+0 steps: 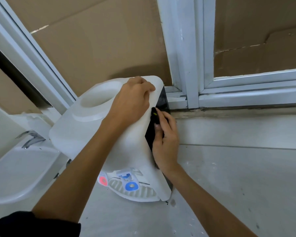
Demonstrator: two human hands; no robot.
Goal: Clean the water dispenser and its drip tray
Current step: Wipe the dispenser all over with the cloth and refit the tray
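Observation:
A white water dispenser (85, 132) stands on the pale counter, seen from above, with a round bottle well on top and a black right side panel (162, 100). My left hand (132, 100) grips its top right back corner. My right hand (166, 141) presses a small black cloth or sponge (155, 115) against the black side panel. At the dispenser's front are a red tap (102, 180) and a blue tap (131, 185) above the white slotted drip tray (140, 194).
A white sink (15, 170) with a chrome faucet (32, 136) lies to the left. White window frames (191, 65) backed with cardboard rise behind. The speckled counter (229, 177) stretches to the right and front.

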